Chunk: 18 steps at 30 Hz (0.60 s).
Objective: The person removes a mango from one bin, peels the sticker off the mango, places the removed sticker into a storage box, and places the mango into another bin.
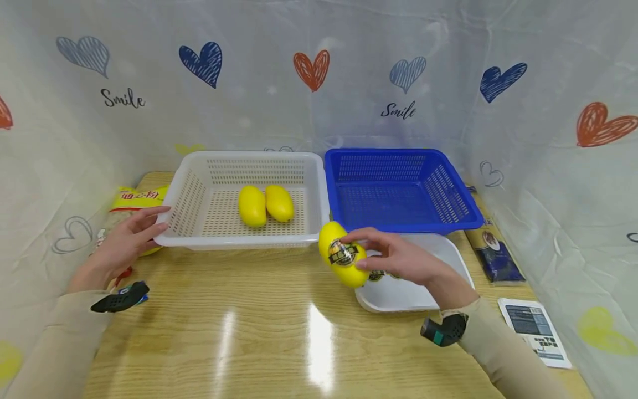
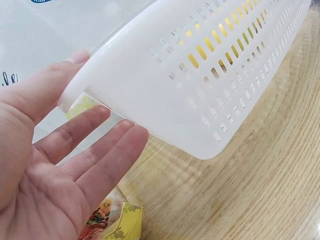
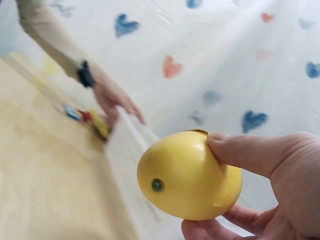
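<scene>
Yellow mango (image 1: 344, 256) is in my right hand (image 1: 396, 257), pinched between thumb and fingertips, black label up; right wrist view shows the green stem end sticking out past my grip. It's held up just beside the white slotted basket's (image 1: 234, 241) front right corner, near side. To carry it well, I'd say hold the pinch around the fat middle, firm but not hard: smooth round skin could roll out. Wrist level, no twisting.

Left hand (image 1: 124, 244): fingers spread, fairly straight, touching the left end of that basket's rim. Enough to steady it, I think; pushing might shift it. Two mangoes (image 1: 252, 206) (image 1: 279, 203) lie side by side inside, right of middle, with basket floor to either side.

Edges: raised basket rim is the main snag, so lift over it. Blue slotted basket (image 1: 404, 227) stands just beside on the right, its rim another catch. White tray (image 1: 406, 299) sits under my right hand; dark label marks show on it, mostly hidden, can't tell more. Easiest room is the bench (image 1: 214, 316) stretch between my forearms. Far right, a dark packet (image 1: 493, 244) and a printed card (image 1: 535, 332); elbow out, careful there.
</scene>
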Each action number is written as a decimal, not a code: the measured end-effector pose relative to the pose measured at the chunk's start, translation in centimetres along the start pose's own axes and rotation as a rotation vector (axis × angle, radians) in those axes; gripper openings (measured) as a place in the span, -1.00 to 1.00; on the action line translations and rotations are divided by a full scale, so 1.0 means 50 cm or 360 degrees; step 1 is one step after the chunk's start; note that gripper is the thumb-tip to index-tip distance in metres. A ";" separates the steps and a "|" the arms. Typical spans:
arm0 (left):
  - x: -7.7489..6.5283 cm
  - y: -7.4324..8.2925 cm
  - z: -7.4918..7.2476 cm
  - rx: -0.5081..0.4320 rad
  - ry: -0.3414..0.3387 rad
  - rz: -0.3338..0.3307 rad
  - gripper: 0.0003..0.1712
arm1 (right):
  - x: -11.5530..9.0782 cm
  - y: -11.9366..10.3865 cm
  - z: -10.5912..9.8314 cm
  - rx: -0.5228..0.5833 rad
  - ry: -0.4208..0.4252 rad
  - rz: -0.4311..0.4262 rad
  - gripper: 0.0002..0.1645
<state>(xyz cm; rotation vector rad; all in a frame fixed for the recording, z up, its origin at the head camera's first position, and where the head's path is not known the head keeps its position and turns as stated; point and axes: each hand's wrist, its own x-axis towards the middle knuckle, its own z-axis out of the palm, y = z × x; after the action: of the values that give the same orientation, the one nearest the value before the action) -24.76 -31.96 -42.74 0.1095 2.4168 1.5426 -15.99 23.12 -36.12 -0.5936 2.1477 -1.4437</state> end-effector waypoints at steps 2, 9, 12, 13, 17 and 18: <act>0.001 -0.002 -0.001 0.0011 0.0002 -0.0008 -0.26 | 0.007 0.000 0.040 0.0020 -0.0069 -0.0012 -0.50; -0.006 0.006 0.002 -0.0019 0.0022 -0.0002 -0.24 | 0.049 0.044 0.187 0.0124 -0.0048 0.0068 -0.50; -0.016 0.014 0.005 -0.0003 0.0112 0.0047 -0.24 | 0.068 0.071 0.224 0.0158 0.0044 0.0122 -0.50; -0.023 0.019 0.006 0.0020 0.0176 0.0065 -0.24 | 0.074 0.078 0.231 0.0166 0.0075 0.0135 -0.50; -0.058 0.050 0.017 0.0065 0.0555 0.0205 -0.35 | 0.088 0.093 0.240 0.0101 0.0187 0.0188 -0.50; -0.070 0.062 0.023 0.0068 0.0630 0.0240 -0.39 | 0.090 0.095 0.241 0.0103 0.0197 0.0203 -0.50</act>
<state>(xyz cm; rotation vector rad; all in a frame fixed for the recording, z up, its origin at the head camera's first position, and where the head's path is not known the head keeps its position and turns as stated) -21.36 -30.34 -39.77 -0.0072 2.8026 1.7147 -12.65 13.39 -45.16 -0.3452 2.1804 -1.5080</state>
